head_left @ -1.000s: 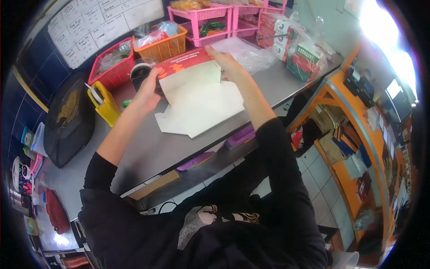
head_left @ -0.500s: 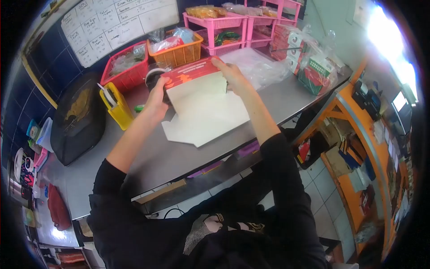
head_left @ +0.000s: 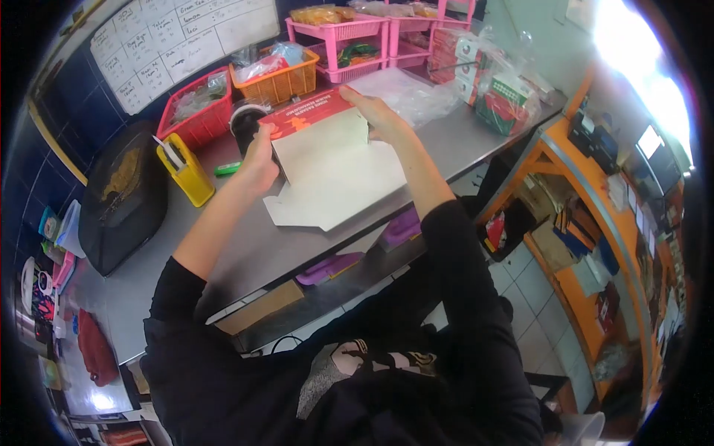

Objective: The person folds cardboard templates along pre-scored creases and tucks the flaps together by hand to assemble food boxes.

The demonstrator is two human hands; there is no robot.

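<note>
A partly folded cardboard box [head_left: 327,152] rests on the steel table, its plain white inside facing me and a red printed panel standing along its far side. My left hand [head_left: 260,160] grips the left end of the folded-up part, thumb at the upper corner. At the right end, my right hand [head_left: 372,115] holds the red panel's upper edge, fingers partly hidden behind the board. One wide white flap lies spread toward me on the tabletop. A green cutter-like object [head_left: 227,169] lies just left of my left hand.
A yellow holder [head_left: 186,175] with white-handled items stands left, beside a black bag [head_left: 123,201]. Behind are a red basket [head_left: 195,111], an orange basket [head_left: 279,78] and pink racks [head_left: 338,31]. Plastic bags [head_left: 416,100] and wrapped boxes [head_left: 506,104] sit on the right.
The view has shifted slightly, so the table's contents sit a little higher and further left. Both hands keep their hold on the cardboard box, whose shape looks nearly the same.
</note>
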